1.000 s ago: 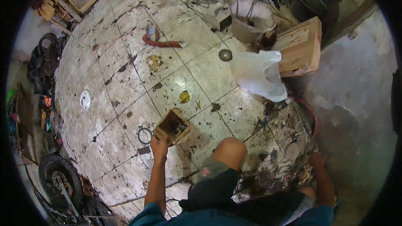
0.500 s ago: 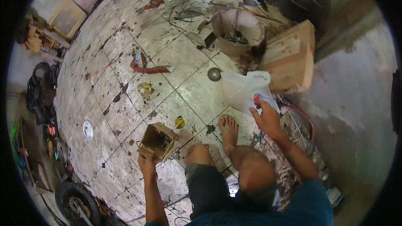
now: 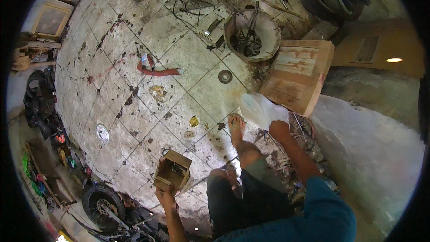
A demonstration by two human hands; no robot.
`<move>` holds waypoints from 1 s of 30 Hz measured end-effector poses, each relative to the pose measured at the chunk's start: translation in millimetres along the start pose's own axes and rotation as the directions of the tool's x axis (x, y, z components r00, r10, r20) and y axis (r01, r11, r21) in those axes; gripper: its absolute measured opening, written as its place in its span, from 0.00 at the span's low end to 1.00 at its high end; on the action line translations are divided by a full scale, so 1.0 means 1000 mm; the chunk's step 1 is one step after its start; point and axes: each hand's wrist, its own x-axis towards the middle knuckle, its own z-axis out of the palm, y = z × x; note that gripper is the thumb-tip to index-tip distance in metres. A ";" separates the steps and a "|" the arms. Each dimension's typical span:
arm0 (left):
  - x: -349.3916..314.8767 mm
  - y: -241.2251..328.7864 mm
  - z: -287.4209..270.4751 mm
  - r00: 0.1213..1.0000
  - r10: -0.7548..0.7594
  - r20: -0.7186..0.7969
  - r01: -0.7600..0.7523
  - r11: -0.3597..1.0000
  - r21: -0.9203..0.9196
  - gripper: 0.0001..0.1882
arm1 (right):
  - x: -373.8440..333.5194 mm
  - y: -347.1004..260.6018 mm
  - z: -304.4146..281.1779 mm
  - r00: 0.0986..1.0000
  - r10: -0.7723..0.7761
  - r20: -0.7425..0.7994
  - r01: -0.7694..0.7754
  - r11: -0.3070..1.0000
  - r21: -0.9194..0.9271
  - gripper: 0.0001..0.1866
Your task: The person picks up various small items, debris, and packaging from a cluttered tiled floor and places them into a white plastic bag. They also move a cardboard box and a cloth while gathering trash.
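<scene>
My left hand (image 3: 165, 196) grips the lower edge of a small open cardboard box (image 3: 179, 157), tilted so its inside shows. Dark small items lie inside, too dim to name. Over on the right, my right hand (image 3: 280, 130) is closed at the edge of a white plastic bag (image 3: 260, 111), apparently gripping it; the fingertips are hidden behind the back of the hand. The bag lies bunched on the floor beside my bare foot (image 3: 236, 127), against a large flat cardboard carton (image 3: 295, 76).
A round tub (image 3: 253, 36) with metal tools stands beyond the carton. A dark disc (image 3: 225, 76), a red strap-like piece (image 3: 159, 71) and black cables (image 3: 192, 6) lie on the stained tiles. At left are a wheel (image 3: 104, 208) and parts along the wall; debris lines the right wall (image 3: 371, 139).
The plastic bag has come nearer to me and bunched up, and my right hand has closed at its edge. The red item seen at my right fingers is out of sight. My left hand still holds the box.
</scene>
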 end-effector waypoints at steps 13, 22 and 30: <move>-0.090 0.125 -0.004 0.998 -0.018 -0.057 0.013 0.997 -0.077 0.24 | -0.131 0.021 -0.043 0.990 0.139 -0.036 -0.140 0.990 -0.023 0.14; -0.109 0.135 -0.084 0.991 0.044 -0.127 -0.049 0.998 -0.030 0.18 | -0.164 0.022 -0.021 0.984 0.150 0.095 -0.160 0.981 0.111 0.23; -0.141 0.189 -0.191 0.973 0.044 -0.225 -0.038 0.999 0.030 0.23 | -0.266 -0.279 -0.193 0.886 -0.464 -0.014 0.451 0.855 0.256 0.25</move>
